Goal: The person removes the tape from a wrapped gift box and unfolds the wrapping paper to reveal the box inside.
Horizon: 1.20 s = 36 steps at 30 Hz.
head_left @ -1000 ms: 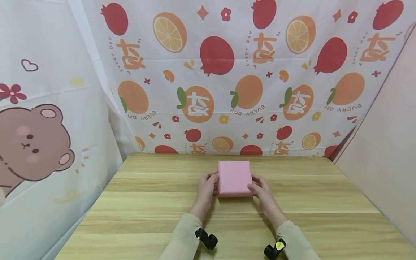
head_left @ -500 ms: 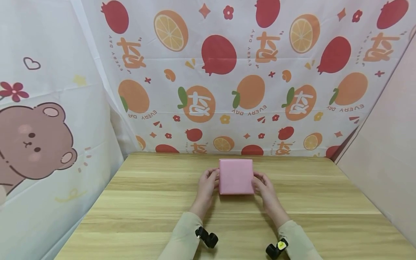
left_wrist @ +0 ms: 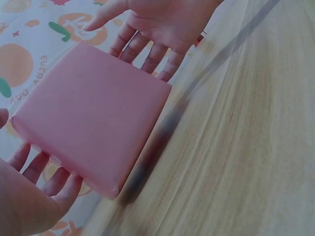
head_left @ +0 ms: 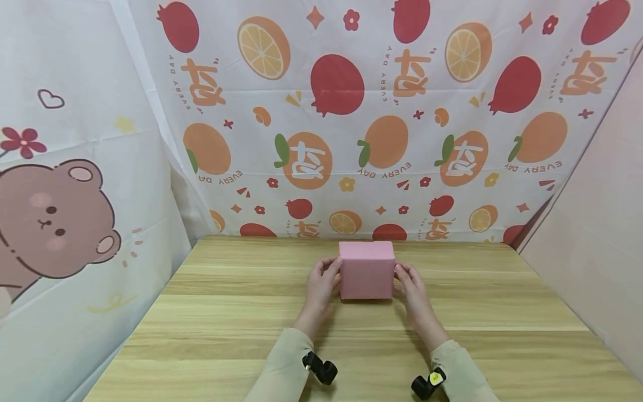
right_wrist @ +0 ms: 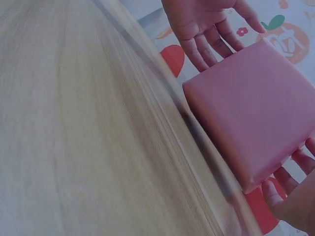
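The left hand [left_wrist: 32,206] and right hand [left_wrist: 162,24] touched opposite sides of a pink box [left_wrist: 93,113] near a wooden surface [left_wrist: 241,142], with a white cloth [left_wrist: 44,34] printed with oranges behind

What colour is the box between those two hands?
Plain pink, lighter on top; the box shows best in the head view.

Box [head_left: 367,273] between left hand [head_left: 320,282] and right hand [head_left: 414,287] — near back edge of table [head_left: 226,318]; backdrop [head_left: 336,84] behind — side cloth [head_left: 100,178] left, panel [head_left: 588,240] right.
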Tool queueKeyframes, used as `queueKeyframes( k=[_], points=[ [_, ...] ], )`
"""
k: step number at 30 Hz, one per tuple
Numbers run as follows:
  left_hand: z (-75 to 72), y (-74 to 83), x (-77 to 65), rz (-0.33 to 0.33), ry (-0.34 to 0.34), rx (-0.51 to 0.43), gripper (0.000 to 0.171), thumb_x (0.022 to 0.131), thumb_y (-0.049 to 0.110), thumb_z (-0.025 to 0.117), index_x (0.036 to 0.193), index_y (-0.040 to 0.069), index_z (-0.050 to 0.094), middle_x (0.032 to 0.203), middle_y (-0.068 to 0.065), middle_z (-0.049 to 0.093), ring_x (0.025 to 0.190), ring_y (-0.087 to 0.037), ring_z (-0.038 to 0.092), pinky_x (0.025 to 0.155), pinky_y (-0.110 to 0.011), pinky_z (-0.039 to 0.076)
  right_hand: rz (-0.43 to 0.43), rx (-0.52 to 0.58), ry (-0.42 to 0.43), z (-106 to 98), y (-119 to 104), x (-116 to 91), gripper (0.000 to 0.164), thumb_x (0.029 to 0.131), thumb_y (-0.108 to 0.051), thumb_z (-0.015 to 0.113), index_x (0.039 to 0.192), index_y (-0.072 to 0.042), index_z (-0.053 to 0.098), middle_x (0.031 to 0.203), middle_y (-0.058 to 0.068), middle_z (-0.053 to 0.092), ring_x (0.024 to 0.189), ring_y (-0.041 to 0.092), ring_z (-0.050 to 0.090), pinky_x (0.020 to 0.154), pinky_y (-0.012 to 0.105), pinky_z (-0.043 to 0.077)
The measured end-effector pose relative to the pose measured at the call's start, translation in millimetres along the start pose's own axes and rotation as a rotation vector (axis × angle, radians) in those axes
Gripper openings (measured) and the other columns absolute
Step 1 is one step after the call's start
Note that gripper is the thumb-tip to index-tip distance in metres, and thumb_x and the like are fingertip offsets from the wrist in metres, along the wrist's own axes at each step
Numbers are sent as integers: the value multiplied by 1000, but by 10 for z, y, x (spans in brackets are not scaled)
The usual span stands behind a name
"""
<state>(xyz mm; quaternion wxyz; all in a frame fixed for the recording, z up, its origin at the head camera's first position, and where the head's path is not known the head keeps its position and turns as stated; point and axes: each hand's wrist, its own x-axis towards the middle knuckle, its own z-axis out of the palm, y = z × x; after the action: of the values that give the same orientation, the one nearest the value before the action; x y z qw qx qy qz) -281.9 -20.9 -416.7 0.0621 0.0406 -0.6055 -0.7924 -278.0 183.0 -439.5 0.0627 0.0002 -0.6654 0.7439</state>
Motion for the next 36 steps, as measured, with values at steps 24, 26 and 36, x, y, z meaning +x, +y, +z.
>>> queueKeyframes(
  k=[24, 26, 36],
  points=[
    [7, -53, -16, 38, 10, -69, 27, 91, 18, 67, 109, 0, 61, 91, 3, 59, 81, -8, 57, 73, -25, 52, -94, 103, -115, -134, -9, -16, 26, 88, 6, 52, 111, -6, 48, 111, -8, 58, 107, 5, 57, 88, 19, 51],
    [5, -56, -21, 36, 21, -66, 27, 91, 18, 68, 108, 0, 61, 90, 2, 59, 80, -8, 57, 72, -24, 52, -89, 76, -120, -152, -4, -11, 23, 89, 5, 52, 108, -7, 49, 109, -6, 57, 105, 7, 56, 85, 18, 51],
    [-5, -50, -49, -11, 40, -33, 33, 88, 24, 72, 108, 1, 60, 98, -1, 58, 87, -9, 58, 71, -20, 54, -57, 7, -62, -209, -21, -12, 20, 100, -27, 54, 85, -15, 60, 97, -7, 61, 100, 11, 58, 83, 33, 56]
  ],
)
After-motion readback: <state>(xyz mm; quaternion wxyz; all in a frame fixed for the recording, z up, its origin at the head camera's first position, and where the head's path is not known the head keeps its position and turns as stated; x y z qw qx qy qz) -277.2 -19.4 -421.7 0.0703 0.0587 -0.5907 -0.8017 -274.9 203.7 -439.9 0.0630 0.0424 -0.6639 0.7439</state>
